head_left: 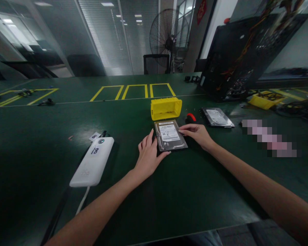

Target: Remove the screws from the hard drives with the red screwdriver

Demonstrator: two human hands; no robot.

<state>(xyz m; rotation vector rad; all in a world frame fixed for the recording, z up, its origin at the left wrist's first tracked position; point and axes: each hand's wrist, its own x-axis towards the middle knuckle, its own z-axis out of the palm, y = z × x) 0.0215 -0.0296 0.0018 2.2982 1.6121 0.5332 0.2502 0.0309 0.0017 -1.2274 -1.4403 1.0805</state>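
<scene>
Hard drive (170, 135): flat on green table (169, 191), label up, lying between both hands, just near of yellow bin (166, 108). Left hand (149, 155): loosely open, fingers along the drive's left edge, thumb at its near corner. Right hand (198, 133): fingers extended, tips touching the drive's right edge. Neither hand grips.

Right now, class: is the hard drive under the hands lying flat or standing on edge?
Flat: the drive lies label-up on the table.
</scene>
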